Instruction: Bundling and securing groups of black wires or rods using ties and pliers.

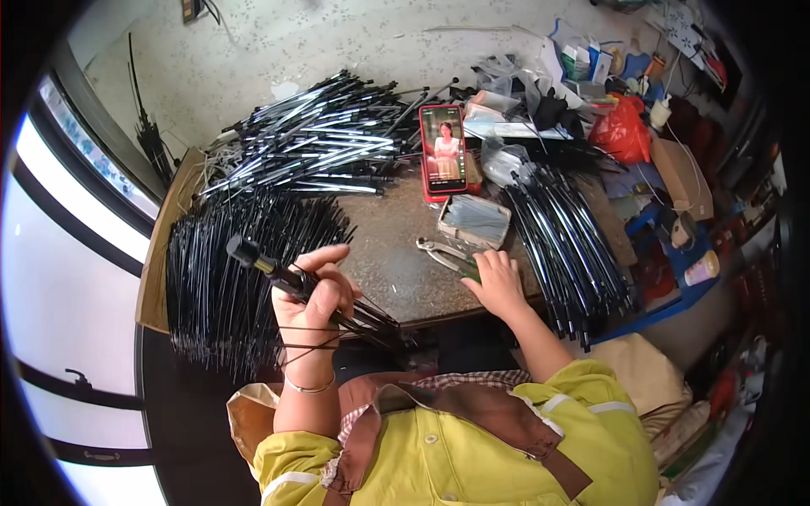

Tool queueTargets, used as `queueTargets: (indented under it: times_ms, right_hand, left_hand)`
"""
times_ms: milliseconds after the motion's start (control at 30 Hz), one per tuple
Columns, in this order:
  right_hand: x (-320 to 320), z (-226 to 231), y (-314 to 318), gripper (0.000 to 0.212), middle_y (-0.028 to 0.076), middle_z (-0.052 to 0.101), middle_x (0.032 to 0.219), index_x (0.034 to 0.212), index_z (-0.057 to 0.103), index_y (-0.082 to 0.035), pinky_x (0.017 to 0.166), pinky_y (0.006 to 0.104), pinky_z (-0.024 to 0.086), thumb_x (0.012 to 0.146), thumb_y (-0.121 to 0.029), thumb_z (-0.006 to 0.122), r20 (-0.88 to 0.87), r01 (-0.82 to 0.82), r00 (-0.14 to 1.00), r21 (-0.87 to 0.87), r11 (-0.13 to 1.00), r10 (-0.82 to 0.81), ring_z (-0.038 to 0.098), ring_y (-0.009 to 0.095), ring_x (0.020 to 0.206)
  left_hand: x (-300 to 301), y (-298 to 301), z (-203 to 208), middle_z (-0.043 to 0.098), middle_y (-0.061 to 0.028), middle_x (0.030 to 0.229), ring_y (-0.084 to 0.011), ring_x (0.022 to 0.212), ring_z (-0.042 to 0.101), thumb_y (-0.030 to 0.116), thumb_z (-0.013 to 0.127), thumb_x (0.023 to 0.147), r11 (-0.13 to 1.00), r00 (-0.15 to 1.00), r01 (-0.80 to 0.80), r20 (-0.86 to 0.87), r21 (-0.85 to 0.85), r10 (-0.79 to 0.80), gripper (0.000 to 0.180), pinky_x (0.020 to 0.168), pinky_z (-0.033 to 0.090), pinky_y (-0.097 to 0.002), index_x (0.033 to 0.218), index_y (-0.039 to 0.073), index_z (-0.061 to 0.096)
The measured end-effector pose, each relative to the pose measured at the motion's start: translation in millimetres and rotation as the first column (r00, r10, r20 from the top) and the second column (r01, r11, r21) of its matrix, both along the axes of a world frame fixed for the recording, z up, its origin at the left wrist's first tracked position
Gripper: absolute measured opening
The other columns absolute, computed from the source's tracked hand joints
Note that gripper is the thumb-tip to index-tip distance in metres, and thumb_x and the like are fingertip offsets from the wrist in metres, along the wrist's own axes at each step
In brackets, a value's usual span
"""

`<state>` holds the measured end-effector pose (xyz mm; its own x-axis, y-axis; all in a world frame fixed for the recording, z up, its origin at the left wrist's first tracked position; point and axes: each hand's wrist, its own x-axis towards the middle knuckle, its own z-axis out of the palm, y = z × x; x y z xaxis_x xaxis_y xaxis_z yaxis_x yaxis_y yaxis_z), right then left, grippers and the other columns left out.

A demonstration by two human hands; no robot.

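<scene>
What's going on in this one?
A person works at a crowded table. The left hand grips a dark shaft with thin black strands trailing from it; the right hand is at the handle end of the pliers. A lit phone sits beyond them, with a heap of rods at the back left and a row of rods at right.

Tiny white lettering is running across the lower part of the red-cased phone, showing too small for me to read. Over on the right-hand side, a green-and-white box and a pale cup are carrying blurred markings, none of them legible.
</scene>
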<state>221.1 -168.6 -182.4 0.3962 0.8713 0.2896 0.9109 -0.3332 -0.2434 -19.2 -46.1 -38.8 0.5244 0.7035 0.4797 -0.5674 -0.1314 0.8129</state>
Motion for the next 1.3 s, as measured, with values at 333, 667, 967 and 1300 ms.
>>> queueTargets:
  times_ms: [333,667,967,1300]
  right_hand:
    - [-39.8,104.5,-25.8,0.062,0.019,0.053,0.121,0.133,0.036,-0.003,0.095,0.0352,0.038,0.078,-0.005,0.063,-0.396,0.047,0.909,0.404,0.913,0.129,0.052,0.031,0.111]
    - [56.0,66.0,-76.3,0.062,0.014,0.037,0.137,0.134,0.034,-0.006,0.1,0.0496,0.028,0.083,-0.03,0.059,0.169,0.557,0.828,-0.139,0.819,-0.535,0.031,0.034,0.127]
    - [72.5,51.4,-66.3,0.074,0.011,0.026,0.144,0.137,0.029,-0.008,0.102,0.0628,0.012,0.079,-0.042,0.06,0.197,0.544,0.839,-0.323,0.774,-0.508,0.016,0.033,0.135]
    - [48.2,48.6,-36.7,0.078,0.012,0.027,0.142,0.136,0.031,-0.008,0.1,0.0633,0.016,0.073,-0.036,0.067,0.307,0.421,0.88,-0.154,0.894,-0.362,0.018,0.033,0.134]
  left_hand:
    - [54.8,-23.8,26.5,0.038,-0.0142,0.131,-0.0237,0.119,0.042,0.058,0.039,0.087,0.989,0.924,0.051,0.383,-0.138,0.006,0.075,0.095,0.038,-0.0366,0.133,-0.001,0.033]
    - [20.3,18.7,-42.0,0.056,-0.0122,0.109,-0.0198,0.097,0.057,0.02,0.052,0.09,0.998,0.992,0.053,-0.113,-0.04,-0.057,0.029,0.086,0.043,-0.03,0.105,-0.003,0.059]
    - [2.6,22.8,-45.1,0.063,-0.0086,0.089,-0.016,0.085,0.059,0.012,0.062,0.083,0.969,0.858,0.188,-0.506,0.157,-0.085,0.017,0.078,0.045,-0.0276,0.094,-0.001,0.064]
    - [-22.6,56.8,-33.5,0.065,-0.0119,0.086,-0.0213,0.08,0.062,0.012,0.065,0.079,0.911,0.777,0.193,-0.624,0.364,0.085,0.02,0.073,0.048,-0.0293,0.092,-0.002,0.064]
